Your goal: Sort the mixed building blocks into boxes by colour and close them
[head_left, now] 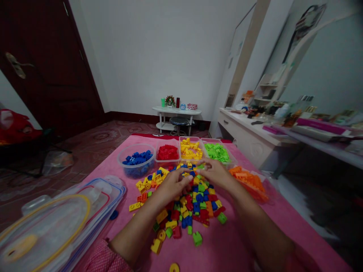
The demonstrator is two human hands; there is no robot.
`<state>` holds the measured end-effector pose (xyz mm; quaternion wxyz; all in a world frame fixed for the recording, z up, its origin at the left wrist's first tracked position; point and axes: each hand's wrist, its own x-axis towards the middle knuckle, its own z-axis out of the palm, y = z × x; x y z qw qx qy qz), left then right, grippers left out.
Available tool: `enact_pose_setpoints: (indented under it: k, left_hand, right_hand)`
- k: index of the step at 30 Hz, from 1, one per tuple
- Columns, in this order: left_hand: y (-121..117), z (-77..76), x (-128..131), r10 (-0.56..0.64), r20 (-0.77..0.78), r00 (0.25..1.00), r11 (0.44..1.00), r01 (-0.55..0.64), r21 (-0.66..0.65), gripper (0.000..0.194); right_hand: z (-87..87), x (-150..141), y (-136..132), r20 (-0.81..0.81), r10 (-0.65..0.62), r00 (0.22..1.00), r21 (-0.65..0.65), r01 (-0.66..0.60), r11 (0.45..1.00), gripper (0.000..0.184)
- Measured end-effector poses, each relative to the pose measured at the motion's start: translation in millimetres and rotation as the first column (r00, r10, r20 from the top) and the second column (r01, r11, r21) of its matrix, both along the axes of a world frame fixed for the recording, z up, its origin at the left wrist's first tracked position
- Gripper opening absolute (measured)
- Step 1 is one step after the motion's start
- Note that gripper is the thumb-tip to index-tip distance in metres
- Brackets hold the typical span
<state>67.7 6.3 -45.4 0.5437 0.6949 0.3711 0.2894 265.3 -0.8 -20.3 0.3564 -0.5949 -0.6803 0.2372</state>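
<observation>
Head view: your left hand (175,184) is over the near-left part of a loose pile of toy blocks (200,198), its fingers bent and the thumb a little apart from them; whether it grips a block, you cannot tell from here. Your right hand (215,173) reaches over the far side of the pile, fingers stretched toward your left and slightly curled, close to a green block; you cannot tell if it holds one. The pile, mixed red, yellow, blue, green and orange, lies in the middle of the pink cloth (227,243) between and below your hands. On the side nearest you, a green block (197,238) and a yellow block (156,246) lie at its edge, with a yellow ring (174,268) apart from it, closer to you. Just beyond the pile, from left to right, stand a round tub (121,166) of blue blocks, then clear tubs of red blocks (168,152), yellow blocks (191,149) and light green blocks (217,152). Orange blocks (249,182) are heaped beside your right forearm. To your left lies a stack of clear lids (56,226), with a blue round piece (114,215) just beside it. Farther out, you face a low white stand (176,111) with a stool (179,121) by it, a dark door (48,68) on the left and a cluttered dresser (244,134) on the right.
</observation>
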Motion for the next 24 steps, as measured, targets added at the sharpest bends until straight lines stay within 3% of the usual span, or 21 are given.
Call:
enact_pose_setpoints:
  k: [4,6,8,10,13,17,20,24]
  left_hand:
    - [-4.0,1.2,-2.2,-0.113,-0.094,0.989,0.986,0.123,0.112,0.036]
    - [-8.7,-0.1,-1.1,-0.222,-0.174,0.960,0.960,0.246,0.133,0.033]
    - [-13.3,-1.7,1.1,-0.263,-0.269,0.926,0.932,0.316,0.176,0.033]
    - [-15.8,-3.3,3.6,-0.188,-0.343,0.920,0.911,0.295,0.290,0.031]
    - [-14.9,-5.9,5.4,-0.050,-0.392,0.918,0.841,0.251,0.480,0.030]
    - [-12.6,-7.9,4.0,-0.010,-0.514,0.858,0.796,0.318,0.516,0.026]
    - [-15.7,-6.0,3.4,0.028,-0.584,0.812,0.799,0.333,0.501,0.024]
    - [-22.9,0.3,5.4,0.072,-0.638,0.767,0.798,0.339,0.498,0.028]
  right_hand:
    - [22.0,44.5,34.9,0.307,-0.333,0.891,0.229,0.271,0.935,0.036]
    - [30.5,53.5,40.9,0.396,-0.430,0.811,0.296,0.331,0.896,0.046]
    - [32.1,50.7,37.6,0.441,-0.449,0.777,0.300,0.344,0.890,0.048]
    - [25.1,39.6,27.7,0.450,-0.366,0.814,0.232,0.289,0.929,0.040]
    - [2.3,20.3,9.0,0.431,-0.108,0.896,0.033,0.104,0.994,0.022]
    - [-25.4,5.8,-9.3,0.403,0.179,0.898,-0.246,-0.082,0.966,0.022]
    - [-29.2,0.2,-15.7,0.484,0.197,0.852,-0.259,-0.075,0.963,0.028]
    - [-17.5,-6.4,-22.0,0.586,0.147,0.797,-0.218,-0.020,0.976,0.022]
